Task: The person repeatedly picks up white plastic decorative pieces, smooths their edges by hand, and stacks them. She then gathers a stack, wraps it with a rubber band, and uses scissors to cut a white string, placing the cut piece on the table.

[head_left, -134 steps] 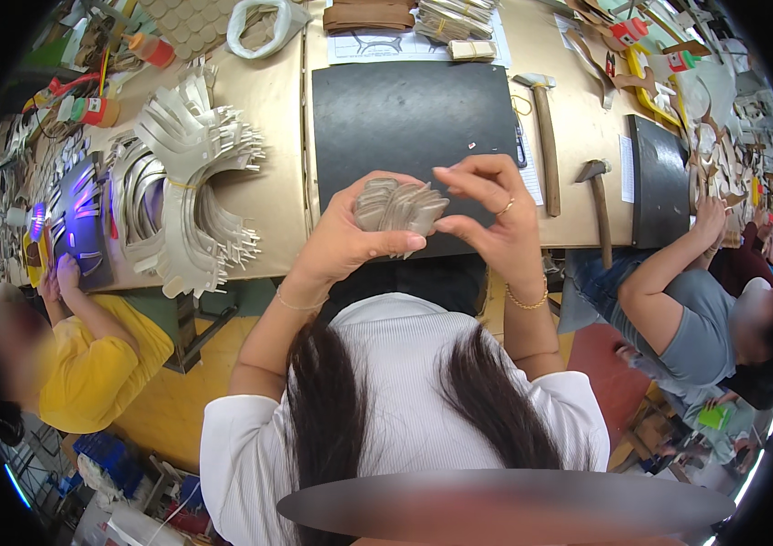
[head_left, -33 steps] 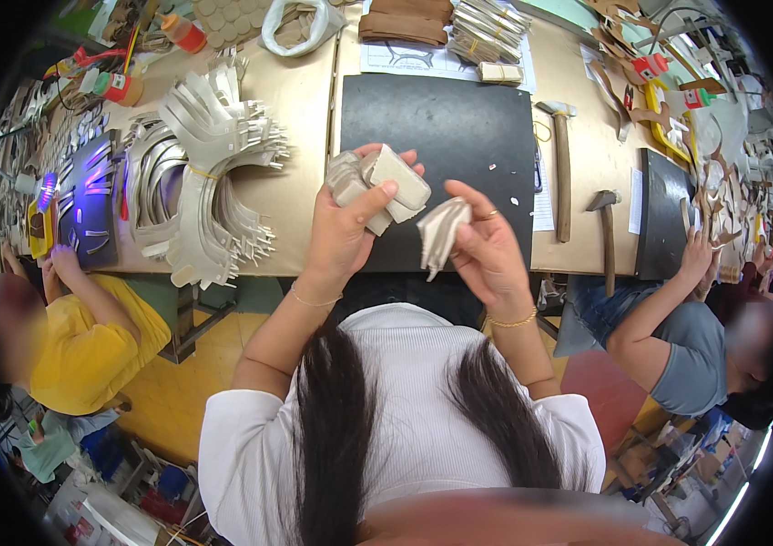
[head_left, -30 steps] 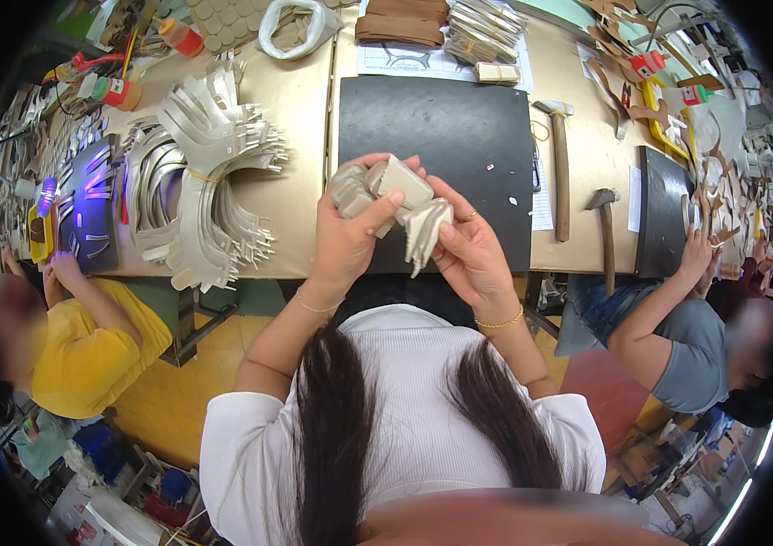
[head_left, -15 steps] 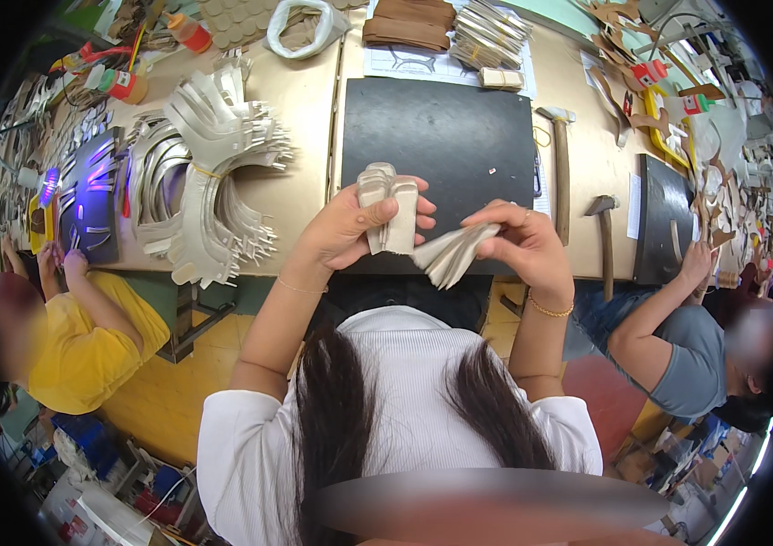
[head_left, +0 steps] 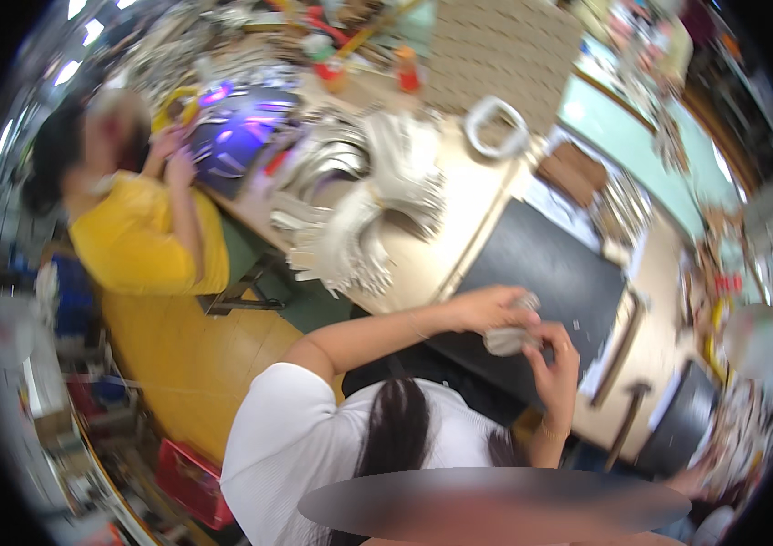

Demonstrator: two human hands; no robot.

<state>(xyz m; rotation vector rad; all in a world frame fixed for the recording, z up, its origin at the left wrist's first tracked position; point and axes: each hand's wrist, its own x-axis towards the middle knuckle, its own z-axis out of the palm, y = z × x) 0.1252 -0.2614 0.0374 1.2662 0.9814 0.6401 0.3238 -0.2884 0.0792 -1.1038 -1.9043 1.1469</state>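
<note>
A person in a yellow top [head_left: 145,241] is seen well left of the black rectangular work mat [head_left: 541,287]. A fanned pile of pale grey cut pieces [head_left: 364,214] lies just left of the mat. Over the mat's near edge, a small grey folded piece [head_left: 509,338] is pinched between the left hand [head_left: 493,309] and the right hand [head_left: 552,362], fingers closed on it.
</note>
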